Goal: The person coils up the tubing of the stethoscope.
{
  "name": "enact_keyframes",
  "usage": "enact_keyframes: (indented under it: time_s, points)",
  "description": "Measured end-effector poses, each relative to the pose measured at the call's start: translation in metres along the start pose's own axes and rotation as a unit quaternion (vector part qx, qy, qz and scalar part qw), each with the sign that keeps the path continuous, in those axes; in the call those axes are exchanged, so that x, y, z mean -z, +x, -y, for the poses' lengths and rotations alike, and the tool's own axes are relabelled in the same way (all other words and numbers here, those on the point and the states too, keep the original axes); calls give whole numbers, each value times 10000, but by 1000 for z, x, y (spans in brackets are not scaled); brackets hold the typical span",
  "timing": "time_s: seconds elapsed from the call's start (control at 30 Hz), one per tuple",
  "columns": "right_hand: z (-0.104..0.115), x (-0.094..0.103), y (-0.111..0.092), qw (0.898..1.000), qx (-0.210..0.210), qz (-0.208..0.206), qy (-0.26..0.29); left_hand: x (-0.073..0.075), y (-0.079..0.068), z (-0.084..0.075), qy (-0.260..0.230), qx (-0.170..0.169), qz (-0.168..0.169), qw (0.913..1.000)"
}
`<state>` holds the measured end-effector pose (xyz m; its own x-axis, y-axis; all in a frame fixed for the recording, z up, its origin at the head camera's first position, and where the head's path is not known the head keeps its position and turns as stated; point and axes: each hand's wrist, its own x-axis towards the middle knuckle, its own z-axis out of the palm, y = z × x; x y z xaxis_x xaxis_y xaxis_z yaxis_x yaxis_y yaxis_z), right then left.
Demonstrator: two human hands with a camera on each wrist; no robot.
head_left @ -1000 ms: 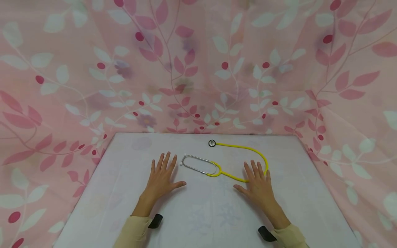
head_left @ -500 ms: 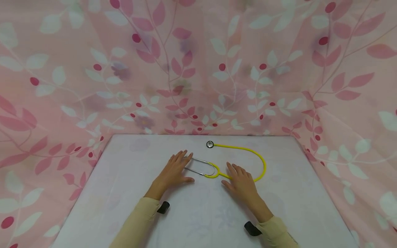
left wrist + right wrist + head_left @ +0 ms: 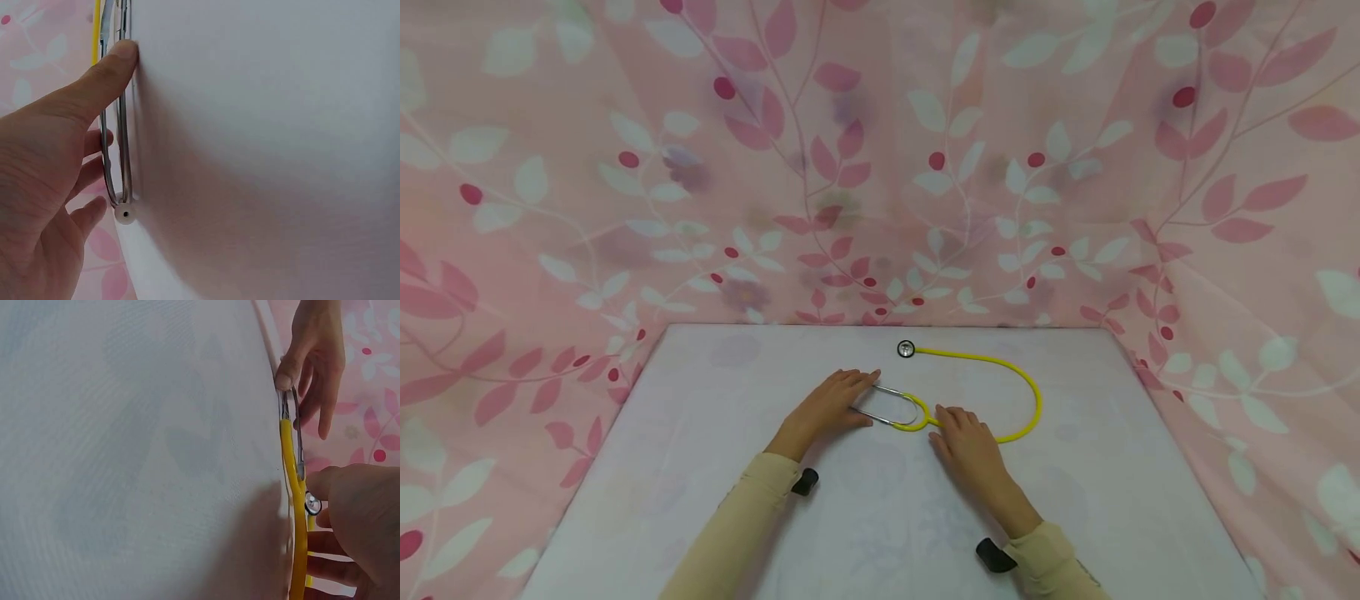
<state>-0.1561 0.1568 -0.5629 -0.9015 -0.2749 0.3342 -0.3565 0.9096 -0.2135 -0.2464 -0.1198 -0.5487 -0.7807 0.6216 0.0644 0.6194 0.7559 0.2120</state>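
Observation:
A stethoscope with yellow tubing (image 3: pixel 1039 400) lies on the white-covered table. Its round chest piece (image 3: pixel 906 349) is toward the back, and its metal ear tubes (image 3: pixel 124 156) point left. My left hand (image 3: pixel 829 406) spans the ear-tube end, thumb on the near side and loosely bent fingers on the far side. A pale ear tip (image 3: pixel 125 214) shows below that thumb in the left wrist view. My right hand (image 3: pixel 972 454) lies over the yellow tube just right of its fork, fingers relaxed and partly hiding it. In the right wrist view, its fingers (image 3: pixel 331 565) reach beyond the tubing.
Pink leaf-patterned cloth (image 3: pixel 880 167) hangs behind the table (image 3: pixel 1112 500) and along both sides. The tabletop's back edge runs just behind the chest piece. Black wrist devices (image 3: pixel 996 556) sit under both sleeves.
Both hands have moved inward from spread positions, the left onto the ear tubes and the right onto the tube near the fork. The stethoscope keeps its shape on the table.

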Motion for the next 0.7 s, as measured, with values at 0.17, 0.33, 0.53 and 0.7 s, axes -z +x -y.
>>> enact_keyframes:
  time_s: [0.17, 0.33, 0.53, 0.7]
  points:
    - [3, -3, 1, 9999, -99, 61, -1, -4, -2, 1, 164, -284, -209, 9992]
    - [6, -2, 3, 10000, -31, -11, -41, -8, -5, -2, 396, -574, -690, 9952]
    - [5, -2, 3, 9980, 332, -537, -55, -13, -10, -5, 745, -867, -1079, 9876]
    - [3, -2, 3, 9977, 340, -572, 147, -14, -12, -8, 1064, -860, -1067, 9848]
